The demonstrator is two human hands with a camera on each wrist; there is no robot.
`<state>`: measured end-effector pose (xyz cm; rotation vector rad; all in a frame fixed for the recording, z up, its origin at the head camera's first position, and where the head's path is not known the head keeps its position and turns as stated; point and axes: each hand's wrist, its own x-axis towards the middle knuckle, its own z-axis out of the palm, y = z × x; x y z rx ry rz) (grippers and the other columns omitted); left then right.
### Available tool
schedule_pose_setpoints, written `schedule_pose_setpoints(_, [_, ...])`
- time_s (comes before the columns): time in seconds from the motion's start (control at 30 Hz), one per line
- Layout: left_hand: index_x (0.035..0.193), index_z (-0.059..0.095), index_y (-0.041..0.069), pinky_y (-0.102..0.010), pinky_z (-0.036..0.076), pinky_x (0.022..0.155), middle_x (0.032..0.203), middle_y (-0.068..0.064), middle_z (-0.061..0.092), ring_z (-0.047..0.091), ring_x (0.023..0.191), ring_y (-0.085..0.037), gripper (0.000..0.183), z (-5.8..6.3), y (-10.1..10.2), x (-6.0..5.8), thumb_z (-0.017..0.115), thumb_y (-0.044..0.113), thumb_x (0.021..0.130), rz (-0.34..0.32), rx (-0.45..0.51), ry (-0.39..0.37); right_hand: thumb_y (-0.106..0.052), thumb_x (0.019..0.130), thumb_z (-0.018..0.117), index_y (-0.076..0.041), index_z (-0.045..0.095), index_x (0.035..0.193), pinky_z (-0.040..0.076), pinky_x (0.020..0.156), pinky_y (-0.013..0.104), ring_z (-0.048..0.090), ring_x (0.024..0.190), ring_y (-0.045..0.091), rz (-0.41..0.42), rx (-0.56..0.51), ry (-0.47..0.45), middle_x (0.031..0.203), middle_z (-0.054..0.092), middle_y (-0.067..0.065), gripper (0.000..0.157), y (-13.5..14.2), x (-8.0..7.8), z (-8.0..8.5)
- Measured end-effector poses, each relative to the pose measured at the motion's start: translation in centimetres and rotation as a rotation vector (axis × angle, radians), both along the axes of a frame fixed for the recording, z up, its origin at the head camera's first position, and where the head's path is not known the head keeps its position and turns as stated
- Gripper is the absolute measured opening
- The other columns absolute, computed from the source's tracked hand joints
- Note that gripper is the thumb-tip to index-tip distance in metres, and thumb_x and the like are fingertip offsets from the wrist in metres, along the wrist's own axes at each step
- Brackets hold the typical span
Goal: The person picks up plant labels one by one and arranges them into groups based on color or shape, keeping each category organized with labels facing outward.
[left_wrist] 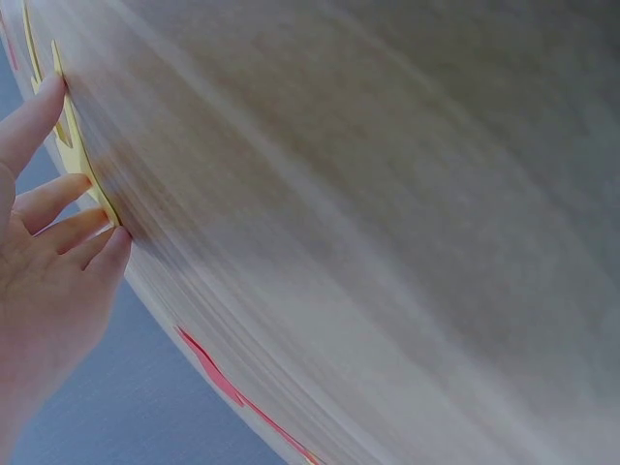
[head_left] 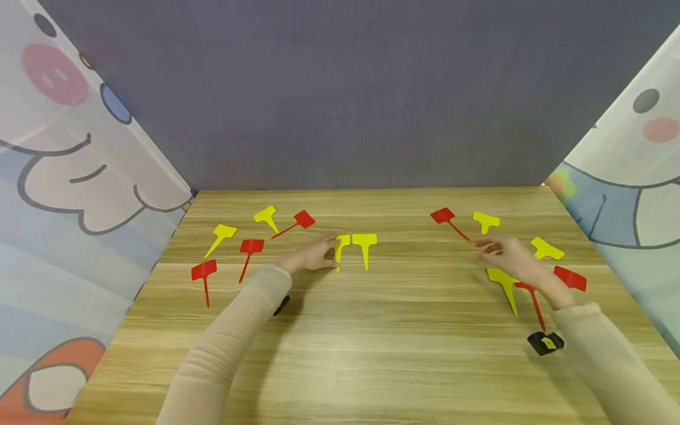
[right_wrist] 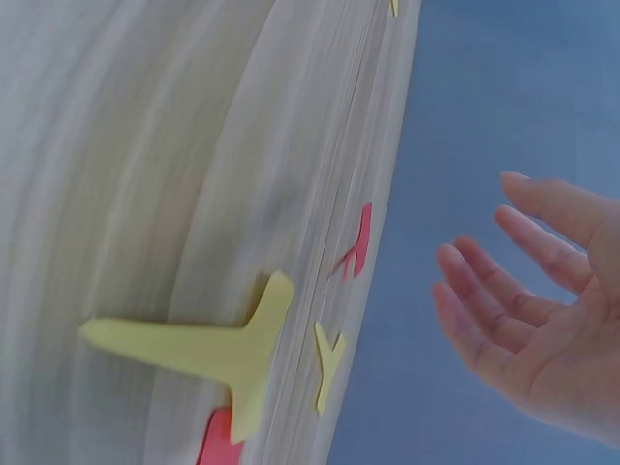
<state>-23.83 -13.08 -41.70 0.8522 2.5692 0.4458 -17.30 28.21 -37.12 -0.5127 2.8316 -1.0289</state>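
Note:
My left hand [head_left: 313,254] holds a yellow T-shaped plant label [head_left: 344,240] on the wooden table, fingertips along its head and thumb by its pointed end. The fingers partly hide it in the head view. Just right of it lies a second yellow plant label [head_left: 365,240], stem toward me. My right hand [head_left: 507,258] hovers over the right side with loose fingers and nothing in them, as the right wrist view shows. Its fingertips overlap the stem end of a red plant label [head_left: 443,216]. Below the palm are another yellow label [right_wrist: 194,344] and a red one, partly covered.
On the left lie several labels, among them a red one [head_left: 204,270] and a yellow one [head_left: 265,215]. More labels, including a yellow one [head_left: 486,221] and a red one [head_left: 571,278], lie at right. A grey panel [head_left: 366,100] stands behind the table, with cartoon-printed curtains [head_left: 48,195] at both sides.

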Motion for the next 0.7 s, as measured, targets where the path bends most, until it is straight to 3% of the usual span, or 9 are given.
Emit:
schedule_pose_setpoints(0.37, [0.135,0.029,-0.004,-0.041,0.018,0.106,0.146,-0.018,0.011,0.012,0.133,-0.03,0.065,-0.1,0.0,-0.1,0.058,0.027,0.086,0.006,0.003,-0.007,-0.006,0.086,0.056,0.011,0.051,0.115,0.05,0.063,0.022,0.057,0.086,0.034,-0.019,0.0,-0.007,0.111,0.051,0.031,0.034,1.7,0.8,-0.2])
schedule_pose_setpoints(0.57, [0.135,0.029,-0.004,-0.041,0.018,0.106,0.145,-0.019,0.012,0.013,0.133,-0.031,0.065,-0.1,0.0,-0.1,0.059,0.026,0.085,0.004,0.003,-0.005,0.0,0.083,0.057,0.015,0.05,0.114,0.05,0.061,0.025,0.057,0.083,0.038,-0.001,0.011,0.018,0.108,0.052,0.034,0.035,2.6,1.1,-0.8])
schedule_pose_setpoints(0.7, [0.135,0.029,-0.004,-0.041,0.018,0.106,0.145,-0.019,0.011,0.013,0.133,-0.031,0.065,-0.1,0.0,-0.1,0.059,0.026,0.085,0.009,0.0,-0.01,-0.002,0.084,0.057,0.016,0.048,0.115,0.051,0.059,0.026,0.056,0.086,0.042,-0.003,0.012,-0.019,0.11,0.05,0.035,0.037,3.1,1.4,-1.1])
